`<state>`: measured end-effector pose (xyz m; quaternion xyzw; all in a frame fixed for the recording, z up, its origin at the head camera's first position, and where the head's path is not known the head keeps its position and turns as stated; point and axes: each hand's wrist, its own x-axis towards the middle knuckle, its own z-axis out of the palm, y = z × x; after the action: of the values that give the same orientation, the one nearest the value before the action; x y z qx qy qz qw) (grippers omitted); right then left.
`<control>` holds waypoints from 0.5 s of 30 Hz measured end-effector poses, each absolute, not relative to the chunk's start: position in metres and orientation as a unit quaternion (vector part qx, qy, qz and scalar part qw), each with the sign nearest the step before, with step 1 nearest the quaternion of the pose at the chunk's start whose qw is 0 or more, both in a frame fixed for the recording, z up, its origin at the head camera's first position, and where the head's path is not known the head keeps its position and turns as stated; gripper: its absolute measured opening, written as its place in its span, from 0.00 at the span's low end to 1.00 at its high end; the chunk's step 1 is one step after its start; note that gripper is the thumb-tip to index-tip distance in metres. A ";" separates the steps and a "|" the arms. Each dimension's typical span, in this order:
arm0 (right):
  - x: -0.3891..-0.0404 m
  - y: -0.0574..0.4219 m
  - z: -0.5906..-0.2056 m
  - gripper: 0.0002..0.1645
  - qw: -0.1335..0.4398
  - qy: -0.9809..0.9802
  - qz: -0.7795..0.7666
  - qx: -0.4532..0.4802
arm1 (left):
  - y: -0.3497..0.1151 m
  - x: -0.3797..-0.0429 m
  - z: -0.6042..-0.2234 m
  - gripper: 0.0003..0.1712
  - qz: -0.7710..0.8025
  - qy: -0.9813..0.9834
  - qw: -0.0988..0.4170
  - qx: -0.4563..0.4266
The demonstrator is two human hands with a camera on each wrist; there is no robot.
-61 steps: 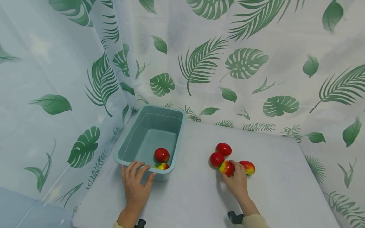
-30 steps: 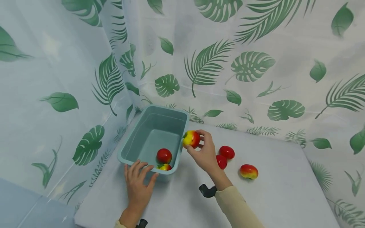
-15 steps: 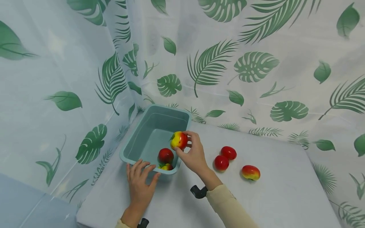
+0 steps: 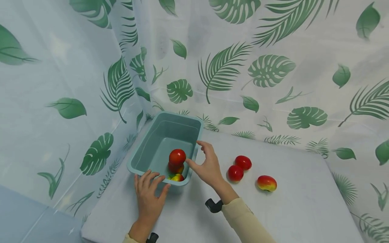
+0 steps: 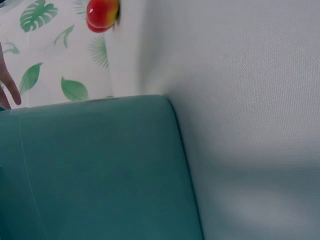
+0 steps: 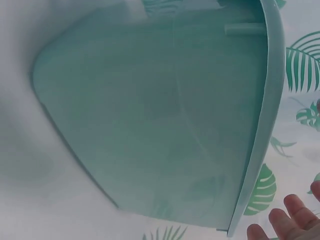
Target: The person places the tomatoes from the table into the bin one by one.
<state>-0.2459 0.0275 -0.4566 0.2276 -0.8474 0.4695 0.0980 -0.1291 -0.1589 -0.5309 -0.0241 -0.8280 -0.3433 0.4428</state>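
Observation:
My left hand (image 4: 149, 199) rests its relaxed fingers on the near rim of the teal plastic bin (image 4: 194, 135), thumb spread outside. Above the bin's right side, my right hand (image 4: 208, 167) has its fingers and thumb spread. Just off its thumb tip, a shiny red fruit (image 4: 177, 156) overlaps another red fruit (image 4: 175, 167) inside the bin. Below these, a yellow-and-red fruit (image 4: 177, 177) with a green top shows partly behind the near rim. The right wrist view shows the bin's outer wall (image 6: 140, 115) and fingertips (image 6: 294, 212) at its lower right.
Right of the bin, two red fruits (image 4: 235, 173) lie together on the white-covered table (image 4: 297, 195). A red-and-yellow fruit (image 4: 266, 183) lies farther right. Leaf-print curtains (image 4: 225, 67) hang behind the table and on the left.
My right hand picked up a yellow-and-red fruit from the table group, carried it left over the bin and let it go. The left hand has stayed at the rim.

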 end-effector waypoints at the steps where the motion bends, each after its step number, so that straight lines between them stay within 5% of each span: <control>1: -0.246 0.029 -0.457 0.42 0.099 -0.848 0.470 0.226 | -0.159 -0.129 -0.531 0.18 -0.343 -0.829 0.442 -0.023; 15: -0.250 0.072 -0.471 0.45 0.102 -0.872 0.453 0.156 | -0.158 -0.129 -0.531 0.17 -0.343 -0.831 0.437 -0.020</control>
<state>-0.2501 0.0719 -0.4712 0.1561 -0.8715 0.4535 0.1023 -0.1285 -0.1582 -0.5306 -0.0196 -0.8314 -0.3427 0.4370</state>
